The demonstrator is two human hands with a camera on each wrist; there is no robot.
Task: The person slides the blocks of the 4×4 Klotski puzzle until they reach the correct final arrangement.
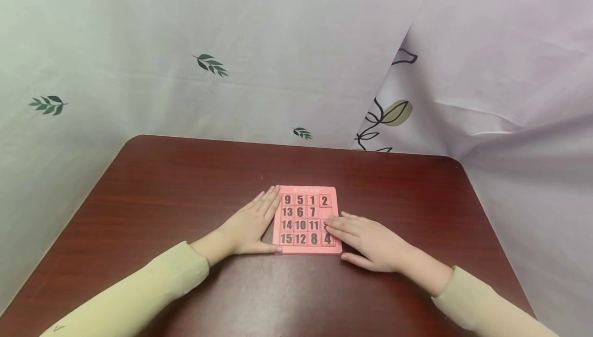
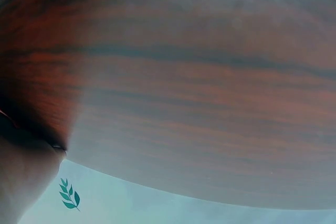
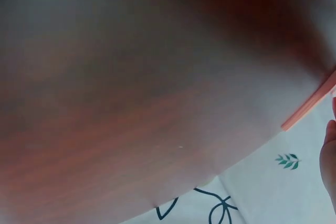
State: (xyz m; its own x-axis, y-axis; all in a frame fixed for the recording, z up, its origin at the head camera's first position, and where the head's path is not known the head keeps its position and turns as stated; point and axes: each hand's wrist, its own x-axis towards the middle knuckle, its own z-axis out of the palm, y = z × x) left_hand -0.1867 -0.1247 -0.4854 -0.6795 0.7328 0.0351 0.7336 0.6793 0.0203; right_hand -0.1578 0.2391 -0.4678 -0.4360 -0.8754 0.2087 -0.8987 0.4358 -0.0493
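A pink number slide puzzle (image 1: 307, 249) lies flat on the dark red-brown table, its tiles in four rows. The top row reads 9, 5, 1, 2, and the bottom row 15, 12, 8, 4. A gap shows to the right of the 7 tile (image 1: 312, 212). Along the puzzle's left edge rests my left hand (image 1: 247, 226), straight fingers near the top corner and thumb at the bottom corner. My right hand (image 1: 372, 242) reaches in from the right, its extended fingertips on the tile right of 11, mostly hiding it. In the right wrist view, the puzzle's edge (image 3: 310, 102) shows beside some fingers.
The wooden table (image 1: 185, 182) has rounded far corners. Pale cloth with leaf prints (image 1: 259, 28) hangs behind it, and more cloth (image 1: 523, 95) hangs along the right side.
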